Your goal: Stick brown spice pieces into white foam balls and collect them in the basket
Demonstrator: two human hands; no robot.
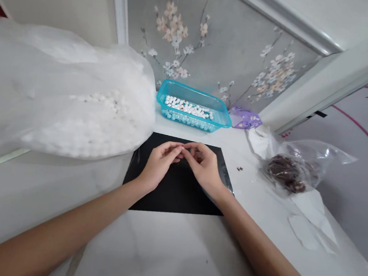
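Observation:
My left hand [159,164] and my right hand [203,165] meet above a black sheet [175,193] on the table. Both are closed in a pinch, fingertips touching each other. Whatever lies between the fingertips is mostly hidden; a small whitish spot shows there, too small to name. Just beyond the sheet stands a turquoise plastic basket [195,92] with many small white beads [187,107] in it. To the right of the sheet lies a tiny dark brown piece [240,169].
A big translucent bag [77,93] full of white beads fills the left side. On the right are a clear bag [286,171] of dark brown pieces, white paper [316,220] and a purple packet [245,118]. A flowered panel [213,41] rises behind the white table [160,253].

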